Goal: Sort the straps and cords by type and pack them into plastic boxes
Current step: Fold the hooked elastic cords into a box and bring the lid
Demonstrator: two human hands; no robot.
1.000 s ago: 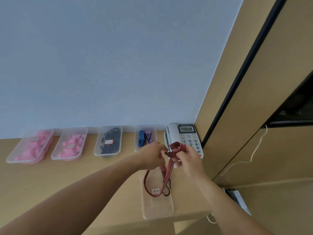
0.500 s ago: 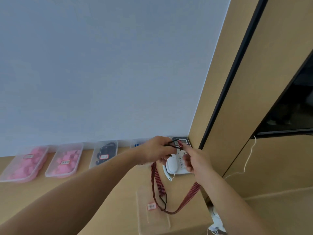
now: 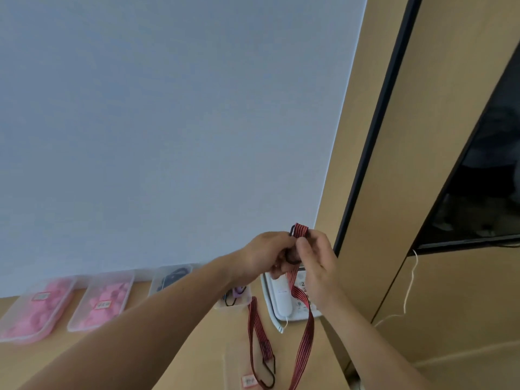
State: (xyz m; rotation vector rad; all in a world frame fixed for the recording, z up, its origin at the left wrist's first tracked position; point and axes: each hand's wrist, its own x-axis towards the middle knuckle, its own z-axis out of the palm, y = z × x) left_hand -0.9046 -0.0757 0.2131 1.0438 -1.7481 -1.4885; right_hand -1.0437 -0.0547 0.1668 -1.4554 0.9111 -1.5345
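A red-and-black striped strap (image 3: 306, 330) with a black hook hangs from both my hands above the wooden desk (image 3: 157, 361). My left hand (image 3: 267, 253) grips its upper end and a black hook. My right hand (image 3: 316, 263) pinches the strap's top fold beside it. Two long loops dangle down over a clear labelled box (image 3: 239, 372) at the desk's front edge. Against the wall stand two boxes of pink items (image 3: 33, 313) (image 3: 102, 302), a box of black cords (image 3: 168, 278) and a box with purple and dark straps (image 3: 235, 298), partly hidden by my left arm.
A white desk telephone (image 3: 284, 302) sits at the back right, behind the hanging strap. A tan wall panel (image 3: 374, 277) with a thin white cable (image 3: 409, 288) bounds the desk on the right. A pale blue wall rises behind the boxes.
Both hands rose and came together, lifting the strap higher. The camera tilted upward, so the boxes and phone sit lower in view.
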